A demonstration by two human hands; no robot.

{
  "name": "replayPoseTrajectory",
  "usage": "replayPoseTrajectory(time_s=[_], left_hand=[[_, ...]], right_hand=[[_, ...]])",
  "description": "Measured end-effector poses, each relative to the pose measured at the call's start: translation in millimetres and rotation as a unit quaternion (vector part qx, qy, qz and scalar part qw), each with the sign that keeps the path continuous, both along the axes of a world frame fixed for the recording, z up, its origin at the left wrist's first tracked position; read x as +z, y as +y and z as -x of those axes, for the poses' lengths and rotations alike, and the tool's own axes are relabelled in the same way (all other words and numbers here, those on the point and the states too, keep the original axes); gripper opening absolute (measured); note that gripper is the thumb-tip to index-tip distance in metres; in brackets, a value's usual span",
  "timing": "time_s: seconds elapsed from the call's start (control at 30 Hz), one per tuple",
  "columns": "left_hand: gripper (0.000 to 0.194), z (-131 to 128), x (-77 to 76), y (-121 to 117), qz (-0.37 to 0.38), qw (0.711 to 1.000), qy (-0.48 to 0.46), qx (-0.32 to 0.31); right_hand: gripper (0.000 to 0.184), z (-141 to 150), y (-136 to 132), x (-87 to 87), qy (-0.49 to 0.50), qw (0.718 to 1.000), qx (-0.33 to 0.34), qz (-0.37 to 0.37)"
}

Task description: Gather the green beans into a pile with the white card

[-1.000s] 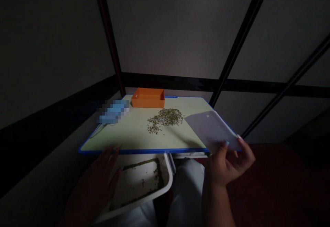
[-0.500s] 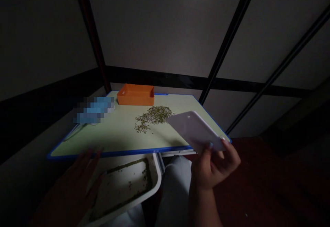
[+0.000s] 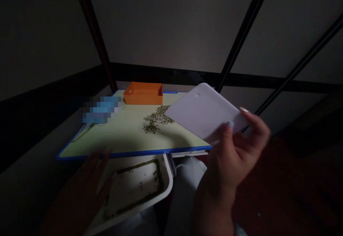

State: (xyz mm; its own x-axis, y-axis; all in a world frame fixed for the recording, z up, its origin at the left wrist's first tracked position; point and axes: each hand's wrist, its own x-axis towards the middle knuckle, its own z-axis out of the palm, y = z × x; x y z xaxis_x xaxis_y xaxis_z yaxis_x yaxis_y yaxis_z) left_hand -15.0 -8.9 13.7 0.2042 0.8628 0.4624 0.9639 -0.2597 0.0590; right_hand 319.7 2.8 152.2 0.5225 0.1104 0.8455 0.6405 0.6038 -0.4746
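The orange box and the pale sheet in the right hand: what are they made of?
The orange box looks like smooth matte plastic: even colour, thin straight walls. The pale sheet in the right hand is probably smooth plastic too, given its rounded corner and even surface; dim light leaves that open.

- Box [image 3: 143,97]: orange, plastic-looking, smooth.
- Scraper [image 3: 202,112]: pale, plastic-looking, smooth, soft sheen.
- Counter [image 3: 125,139]: matt, smooth.
- Tub [image 3: 169,185]: white, plastic-looking, smooth rim.
- Trousers [image 3: 189,173]: cloth.

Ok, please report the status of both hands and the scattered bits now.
Right hand: holding up flat white scraper. Left hand: near front edge of board, by white tray. Green bits: loose on board, partly hidden by scraper.
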Motion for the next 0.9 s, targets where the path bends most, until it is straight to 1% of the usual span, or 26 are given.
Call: replayPoseTrajectory(time_s=[0.1, 0.13, 0.17, 0.23, 0.33, 0.4, 0.47, 0.53, 0.7, 0.9], left_hand=[[0.068, 0, 1.2, -2, -0.005, 1.000, 0.031, 0.003], [0.068, 0, 1.3, -3, -0.011, 0.999, 0.038, -0.001], [0.066, 0, 1.2, -3, -0.015, 0.999, 0.043, 0.000], [0.064, 0, 0.6, -4, -0.026, 0.999, 0.046, 0.008], [0.063, 2, 0.8, -4, -0.042, 0.998, 0.056, 0.003], [0.065, 2, 2.8, -5, -0.046, 0.996, 0.073, -0.004], [0.066, 2, 5.9, -6, -0.051, 0.995, 0.087, -0.004], [0.066, 1, 8.8, -7, -0.049, 0.994, 0.096, -0.003], [0.065, -1, 10.4, -4, -0.051, 0.995, 0.091, -0.002], [0.067, -3, 10.5, -5, -0.063, 0.993, 0.096, -0.012]], right_hand=[[0.040, 5, -5, 0.4, 0.028, 0.996, -0.047, -0.073], [0.039, 6, -2, -2.4, 0.026, 0.996, -0.041, -0.078], [0.038, 6, 3, -7.1, 0.022, 0.997, -0.020, -0.067], [0.034, 4, 20, -21.1, 0.005, 0.999, 0.043, -0.006], [0.027, 1, 52, -46.7, 0.006, 0.990, 0.088, 0.108], [0.028, -2, 66, -60.1, 0.008, 0.983, 0.094, 0.159], [0.029, -3, 73, -67.7, 0.015, 0.978, 0.081, 0.191], [0.030, -3, 74, -70.3, 0.011, 0.972, 0.079, 0.221], [0.032, 0, 72, -69.0, -0.020, 0.948, 0.124, 0.293], [0.032, -1, 73, -70.2, -0.031, 0.939, 0.160, 0.302]])
